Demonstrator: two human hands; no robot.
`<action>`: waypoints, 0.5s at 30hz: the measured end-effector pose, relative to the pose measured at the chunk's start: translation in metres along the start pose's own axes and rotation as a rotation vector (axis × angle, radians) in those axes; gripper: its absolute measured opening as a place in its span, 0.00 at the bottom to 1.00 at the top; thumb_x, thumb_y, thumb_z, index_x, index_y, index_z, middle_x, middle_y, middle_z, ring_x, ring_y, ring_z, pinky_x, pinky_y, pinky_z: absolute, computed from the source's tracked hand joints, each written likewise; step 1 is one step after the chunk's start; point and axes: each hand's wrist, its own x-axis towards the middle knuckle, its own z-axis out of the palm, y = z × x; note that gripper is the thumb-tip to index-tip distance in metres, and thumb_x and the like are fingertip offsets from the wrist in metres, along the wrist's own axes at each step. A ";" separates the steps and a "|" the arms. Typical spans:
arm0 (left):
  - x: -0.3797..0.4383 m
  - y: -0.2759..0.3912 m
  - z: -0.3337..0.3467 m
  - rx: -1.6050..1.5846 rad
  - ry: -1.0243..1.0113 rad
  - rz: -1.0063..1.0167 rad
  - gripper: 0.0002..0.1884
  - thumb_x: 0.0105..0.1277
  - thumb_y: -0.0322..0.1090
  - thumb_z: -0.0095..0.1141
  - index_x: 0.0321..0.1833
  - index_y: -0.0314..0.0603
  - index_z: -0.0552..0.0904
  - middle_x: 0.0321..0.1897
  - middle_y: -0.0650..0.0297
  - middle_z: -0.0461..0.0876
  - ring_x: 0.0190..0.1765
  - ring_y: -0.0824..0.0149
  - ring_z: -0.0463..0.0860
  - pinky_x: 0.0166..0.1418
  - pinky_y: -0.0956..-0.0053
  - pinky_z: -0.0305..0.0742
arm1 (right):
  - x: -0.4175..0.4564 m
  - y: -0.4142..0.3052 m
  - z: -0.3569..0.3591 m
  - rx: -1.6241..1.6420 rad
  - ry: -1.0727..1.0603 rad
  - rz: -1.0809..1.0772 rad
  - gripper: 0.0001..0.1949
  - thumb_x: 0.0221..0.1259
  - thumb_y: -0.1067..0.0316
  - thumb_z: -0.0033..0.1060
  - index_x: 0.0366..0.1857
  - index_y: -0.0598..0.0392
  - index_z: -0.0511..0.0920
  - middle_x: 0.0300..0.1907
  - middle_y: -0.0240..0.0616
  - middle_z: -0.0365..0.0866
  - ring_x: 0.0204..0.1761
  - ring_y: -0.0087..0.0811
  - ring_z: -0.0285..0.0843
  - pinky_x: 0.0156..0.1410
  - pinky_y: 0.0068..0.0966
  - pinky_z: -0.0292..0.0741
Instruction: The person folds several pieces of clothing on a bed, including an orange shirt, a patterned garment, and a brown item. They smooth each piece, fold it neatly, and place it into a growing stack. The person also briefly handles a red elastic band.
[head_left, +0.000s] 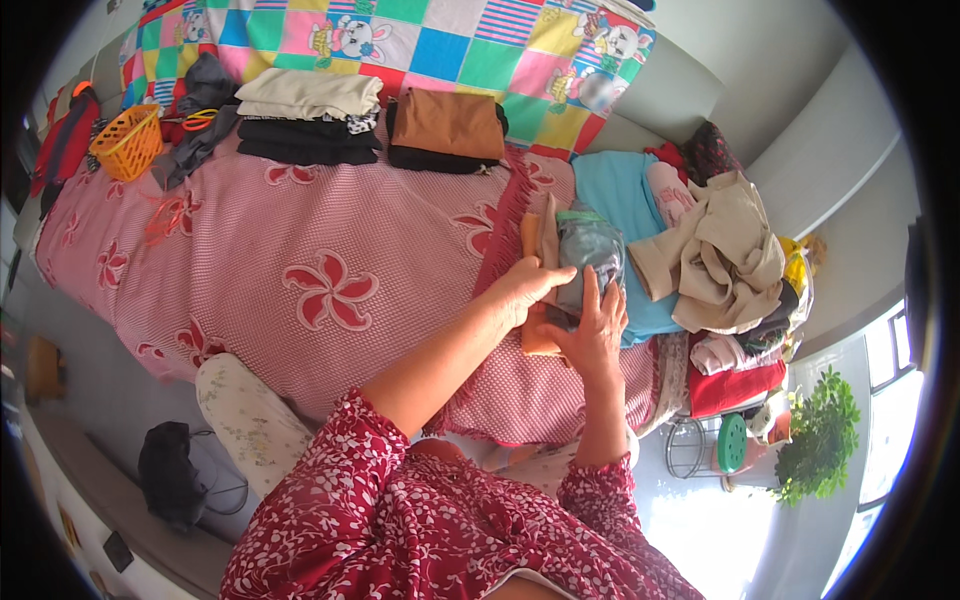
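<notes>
A clear plastic bag (592, 236) with grey-blue folded cloth inside lies toward the right side of the bed, a green strip along its far end. My left hand (534, 289) grips its left side, the thumb resting on top. Over the lower right part is my right hand (596, 326), fingers on the plastic and thumb spread to the left. Orange cloth (540, 341) and a tan folded piece (550, 221) show beneath and beside the bag. What the fingers under the bag do is hidden.
Right of the bag lie blue cloth (611, 180) and a crumpled beige garment (724, 259). Folded stacks, one topped by cream cloth (307, 94), one by brown cloth (448, 124), line the back. An orange basket (129, 142) stands far left on the pink woven cover (405, 300).
</notes>
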 end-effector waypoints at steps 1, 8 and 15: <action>-0.006 0.008 0.008 0.028 0.033 -0.022 0.22 0.67 0.41 0.63 0.58 0.33 0.77 0.51 0.54 0.82 0.56 0.58 0.80 0.57 0.57 0.77 | 0.001 0.007 0.004 0.041 0.046 0.009 0.56 0.34 0.51 0.83 0.75 0.49 0.59 0.66 0.65 0.62 0.69 0.67 0.57 0.72 0.57 0.58; -0.004 0.022 0.027 0.011 -0.087 -0.002 0.19 0.68 0.44 0.63 0.54 0.38 0.79 0.45 0.56 0.82 0.51 0.60 0.82 0.56 0.63 0.77 | 0.013 0.032 0.011 0.204 0.247 0.046 0.50 0.30 0.57 0.85 0.67 0.53 0.67 0.56 0.55 0.75 0.57 0.58 0.74 0.61 0.49 0.73; -0.012 0.017 0.009 -0.054 0.006 0.019 0.13 0.71 0.40 0.58 0.46 0.37 0.81 0.42 0.57 0.83 0.46 0.62 0.84 0.46 0.65 0.81 | 0.017 0.049 0.020 0.249 0.354 0.132 0.42 0.33 0.66 0.81 0.63 0.52 0.71 0.49 0.52 0.81 0.51 0.55 0.79 0.54 0.43 0.79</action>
